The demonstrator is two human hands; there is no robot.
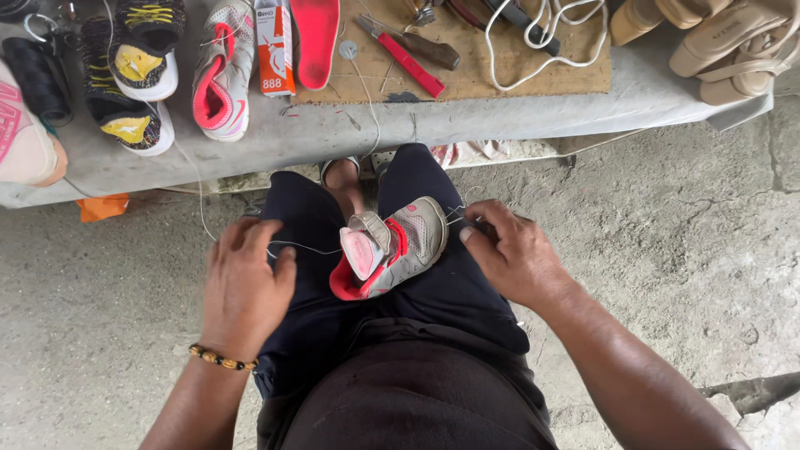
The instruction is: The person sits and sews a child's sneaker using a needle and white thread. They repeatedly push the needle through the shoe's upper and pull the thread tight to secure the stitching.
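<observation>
A small grey and pink sneaker (398, 242) is wedged between my knees, sole side turned up and toe pointing away. My left hand (244, 287) rests on my left thigh and pinches a thin white thread (304, 247) that runs across to the shoe. My right hand (512, 250) sits on my right thigh beside the shoe's toe, fingers closed on a small dark tool and the thread's other end. A beaded bracelet (219, 358) circles my left wrist.
A low grey bench (333, 133) ahead carries a matching grey and pink sneaker (223, 71), black and yellow shoes (137, 75), a red insole (315, 37), a small box (273, 46), a red-handled tool (408, 58), white cord (542, 33) and beige sandals (725, 42). Concrete floor lies all around.
</observation>
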